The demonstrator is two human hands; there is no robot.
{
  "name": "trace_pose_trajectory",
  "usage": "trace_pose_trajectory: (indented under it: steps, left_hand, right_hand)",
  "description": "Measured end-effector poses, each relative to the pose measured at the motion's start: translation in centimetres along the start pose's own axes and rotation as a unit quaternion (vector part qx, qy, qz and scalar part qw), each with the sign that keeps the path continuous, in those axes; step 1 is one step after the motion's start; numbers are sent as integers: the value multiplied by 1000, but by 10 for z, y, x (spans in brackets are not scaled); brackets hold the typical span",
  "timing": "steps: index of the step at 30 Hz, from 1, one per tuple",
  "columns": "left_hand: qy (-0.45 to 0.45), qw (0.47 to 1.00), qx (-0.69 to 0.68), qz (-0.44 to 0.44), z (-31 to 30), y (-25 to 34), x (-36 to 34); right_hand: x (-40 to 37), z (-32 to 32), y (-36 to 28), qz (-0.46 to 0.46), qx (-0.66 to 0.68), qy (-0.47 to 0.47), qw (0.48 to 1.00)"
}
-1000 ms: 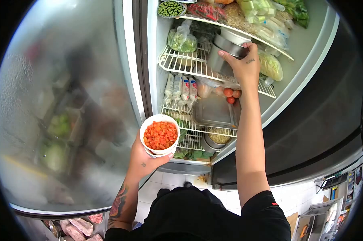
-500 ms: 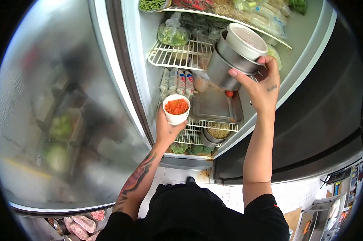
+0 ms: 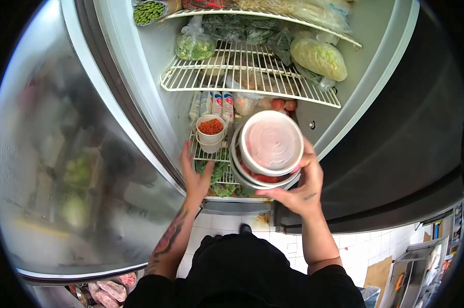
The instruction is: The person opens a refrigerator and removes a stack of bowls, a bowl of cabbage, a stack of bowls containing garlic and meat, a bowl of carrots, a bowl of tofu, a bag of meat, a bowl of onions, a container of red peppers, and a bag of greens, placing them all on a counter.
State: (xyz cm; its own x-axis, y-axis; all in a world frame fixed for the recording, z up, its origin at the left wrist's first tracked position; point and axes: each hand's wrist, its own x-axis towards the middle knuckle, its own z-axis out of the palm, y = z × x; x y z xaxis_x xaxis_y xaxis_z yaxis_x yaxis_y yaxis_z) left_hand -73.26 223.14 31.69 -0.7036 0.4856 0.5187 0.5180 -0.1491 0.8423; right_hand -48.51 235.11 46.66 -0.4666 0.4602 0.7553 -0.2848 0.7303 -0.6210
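Gripping metal pot (image 3: 235,160) in right hand (image 3: 302,187), with white tub (image 3: 273,142) on top; left hand (image 3: 194,180) spread wide, near stacked white cups (image 3: 210,136) of diced orange-red food on lower wire shelf (image 3: 197,155). Red-and-blue print on wrapped tubes (image 3: 217,102) behind cups, too small to read. Mostly hidden: red food (image 3: 269,178) under white tub; blurred: right-wrist marking, shapes behind fogged door (image 3: 42,195); cut off: green-bean bag (image 3: 150,12) at top.
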Motion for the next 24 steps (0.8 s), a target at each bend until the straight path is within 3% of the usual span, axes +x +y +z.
trace_pose_trajectory:
  steps: [2,3,5,9,11,13,15,17,18,20,22,24]
  left_hand:
    - [-88,983,-161,22,-16,29,-32]
    - [-85,984,-156,17,-18,45,-34]
    - [-197,956,-196,94,-17,71,-37]
    - [-211,972,-87,63,-17,77,-35]
    - [-156,968,-198,7,-17,68,-40]
    - [-134,969,-205,-4,-21,68,-45]
    - [-110,976,-187,29,-23,64,-49]
    - [-113,977,-173,47,-25,59,-51]
    - [-111,972,-203,33,-26,59,-51]
    - [-109,966,-235,19,-29,57,-50]
    - [-112,976,-159,94,-35,54,-46]
    - [-115,977,-150,100,-38,60,-42]
  right_hand:
    - [-12,6,9,7,-8,-28,1000]
    - [-16,10,11,9,-14,-46,999]
    - [-23,24,16,13,-1,-66,998]
    - [-36,56,23,0,35,-103,994]
    - [-33,64,24,11,72,-126,989]
    - [-28,71,16,59,254,-96,961]
    - [-25,76,12,67,296,-83,949]
    - [-9,69,3,15,86,-168,982]
    - [0,67,-4,9,40,-225,973]
    - [14,69,-11,-16,17,-245,969]
    - [24,72,-12,-40,-7,-264,964]
    - [30,74,-13,-71,-4,-255,964]
